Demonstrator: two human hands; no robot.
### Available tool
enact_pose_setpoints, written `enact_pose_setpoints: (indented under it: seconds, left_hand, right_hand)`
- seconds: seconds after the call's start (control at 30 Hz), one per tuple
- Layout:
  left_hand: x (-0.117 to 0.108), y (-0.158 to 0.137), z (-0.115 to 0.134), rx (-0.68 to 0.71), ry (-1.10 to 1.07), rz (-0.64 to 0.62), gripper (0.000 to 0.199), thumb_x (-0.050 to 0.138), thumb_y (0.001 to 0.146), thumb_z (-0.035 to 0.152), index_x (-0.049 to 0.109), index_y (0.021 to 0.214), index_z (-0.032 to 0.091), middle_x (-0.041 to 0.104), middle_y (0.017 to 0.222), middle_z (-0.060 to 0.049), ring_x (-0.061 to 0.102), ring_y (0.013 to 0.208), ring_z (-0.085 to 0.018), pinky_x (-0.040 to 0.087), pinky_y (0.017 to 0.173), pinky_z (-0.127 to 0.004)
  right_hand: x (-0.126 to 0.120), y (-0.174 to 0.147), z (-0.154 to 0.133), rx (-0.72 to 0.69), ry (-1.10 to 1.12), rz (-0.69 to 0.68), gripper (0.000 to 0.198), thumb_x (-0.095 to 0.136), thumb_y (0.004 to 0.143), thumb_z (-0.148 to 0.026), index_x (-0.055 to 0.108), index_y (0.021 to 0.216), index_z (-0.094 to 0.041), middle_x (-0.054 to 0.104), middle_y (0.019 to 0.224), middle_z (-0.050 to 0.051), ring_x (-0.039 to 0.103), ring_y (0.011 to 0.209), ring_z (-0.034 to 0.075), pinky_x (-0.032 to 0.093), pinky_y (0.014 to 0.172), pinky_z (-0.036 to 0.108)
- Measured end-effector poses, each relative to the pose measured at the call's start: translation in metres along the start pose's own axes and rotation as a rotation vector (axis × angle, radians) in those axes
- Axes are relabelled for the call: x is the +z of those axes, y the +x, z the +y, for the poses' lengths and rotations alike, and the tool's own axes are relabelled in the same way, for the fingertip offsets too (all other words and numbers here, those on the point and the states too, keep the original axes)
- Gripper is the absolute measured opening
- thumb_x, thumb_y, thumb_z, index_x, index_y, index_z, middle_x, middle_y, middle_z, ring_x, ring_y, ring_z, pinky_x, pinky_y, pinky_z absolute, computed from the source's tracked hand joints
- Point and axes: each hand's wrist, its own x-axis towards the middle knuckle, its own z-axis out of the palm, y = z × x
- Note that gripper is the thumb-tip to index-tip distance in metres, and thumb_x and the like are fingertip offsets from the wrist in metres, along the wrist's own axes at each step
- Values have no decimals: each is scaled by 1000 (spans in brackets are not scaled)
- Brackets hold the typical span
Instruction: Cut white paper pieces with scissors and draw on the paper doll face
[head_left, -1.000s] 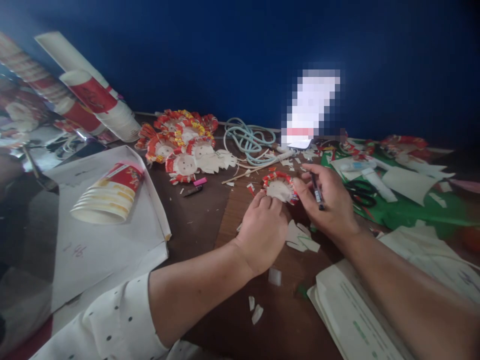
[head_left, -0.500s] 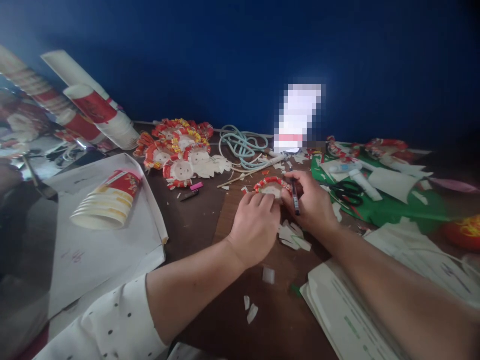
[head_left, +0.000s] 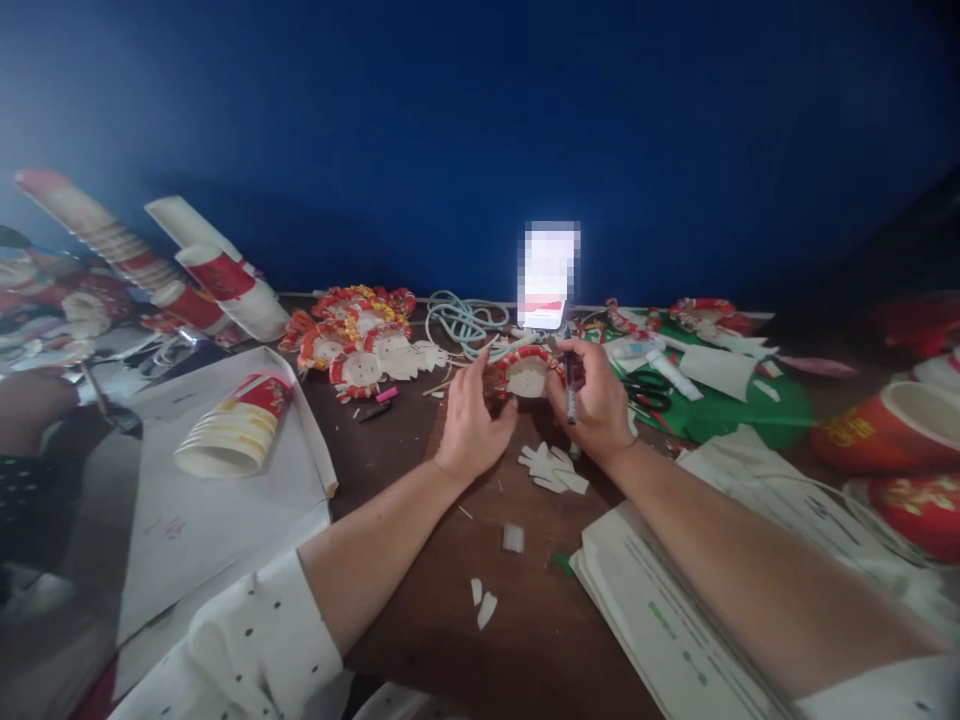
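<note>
In the head view, a round white paper-cup cutout (head_left: pixel 526 383) with a curled red rim and small drawn marks stands between my hands. My left hand (head_left: pixel 474 425) is open at its left side, thumb and fingers apart; whether it touches the rim is hard to tell. My right hand (head_left: pixel 594 405) grips a dark pen (head_left: pixel 571 385), its tip hidden or too small to make out. The fingertips of that hand are at the cutout's right edge. Just below lie cut white paper pieces (head_left: pixel 553 468).
Finished-looking red-rimmed cutouts (head_left: pixel 356 370) are heaped at the back left, beside a pale blue cord (head_left: pixel 465 320). A lit phone (head_left: pixel 546 275) leans at the back. Black scissors (head_left: pixel 646 392) lie right. Stacked paper cups (head_left: pixel 232 425) rest on a box lid (head_left: pixel 180 580). A co-worker's hand (head_left: pixel 34 408) shows far left.
My left hand has come off the cutout's front and opened to its left, uncovering the white face. My right hand still holds the pen. The whole view has shifted a little.
</note>
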Motion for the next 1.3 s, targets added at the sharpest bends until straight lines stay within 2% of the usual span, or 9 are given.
enact_pose_setpoints:
  seconds: [0.1, 0.17, 0.23, 0.3, 0.47, 0.67, 0.83, 1.03, 1.3]
  left_hand:
    - [6, 3, 0, -193, -250, -99, 66, 59, 80, 24, 33, 140, 12, 60, 117, -14, 62, 94, -16, 52, 86, -32]
    - [10, 7, 0, -280, -401, -97, 66, 62, 77, 22, 38, 138, 15, 64, 115, -12, 64, 90, -15, 52, 84, -29]
    - [11, 13, 1, -314, -508, -96, 53, 63, 75, 19, 52, 126, 15, 66, 111, -10, 64, 93, -16, 50, 85, -28]
    - [11, 19, 2, -351, -560, -106, 40, 64, 73, 18, 60, 113, 15, 69, 101, -7, 64, 88, -17, 50, 82, -28]
    - [11, 28, 7, -493, -760, -79, 27, 66, 71, 20, 62, 98, 15, 68, 84, -4, 61, 71, -14, 50, 66, -25]
    - [22, 30, 10, -558, -903, -66, 26, 68, 69, 19, 64, 94, 15, 69, 83, -3, 59, 67, -12, 49, 66, -25]
    - [27, 27, 6, -590, -981, -61, 25, 70, 67, 19, 64, 91, 15, 69, 84, -2, 60, 71, -13, 49, 66, -25]
    - [25, 27, 1, -578, -979, -79, 27, 70, 68, 22, 63, 93, 15, 67, 81, -2, 58, 67, -11, 48, 65, -24]
    - [26, 30, -13, -541, -884, -10, 35, 69, 71, 23, 62, 104, 14, 66, 78, -1, 56, 63, -9, 47, 65, -23]
  right_hand:
    - [1, -1, -1, -61, 8, 38, 36, 57, 81, -27, 55, 116, -21, 66, 107, 8, 64, 85, 22, 52, 80, 36]
    - [1, -1, -1, -94, 20, 60, 36, 57, 80, -26, 55, 116, -21, 66, 108, 8, 64, 88, 22, 52, 81, 37]
    - [2, -2, 0, -94, 43, 66, 37, 57, 81, -27, 54, 117, -21, 65, 109, 9, 64, 90, 23, 52, 82, 39]
    - [4, -2, 1, -52, 102, 50, 42, 60, 81, -33, 51, 119, -20, 65, 109, 10, 64, 89, 25, 52, 81, 41]
    - [9, 1, 8, 57, 340, 32, 49, 67, 77, -42, 49, 116, -19, 65, 96, 9, 62, 80, 22, 53, 75, 40]
    - [14, 3, 9, 168, 514, 8, 31, 66, 78, -36, 54, 102, -21, 64, 89, 4, 61, 74, 18, 54, 70, 36]
    - [11, 3, 1, 262, 556, -56, 29, 66, 76, -36, 53, 98, -22, 64, 81, 1, 57, 56, 14, 53, 54, 32]
    - [10, 3, 0, 230, 458, -58, 28, 66, 75, -33, 55, 97, -22, 67, 86, 4, 63, 71, 19, 55, 70, 38]
    - [10, 0, -1, 195, 351, -114, 32, 67, 75, -38, 55, 100, -21, 67, 89, 5, 63, 75, 20, 53, 74, 39]
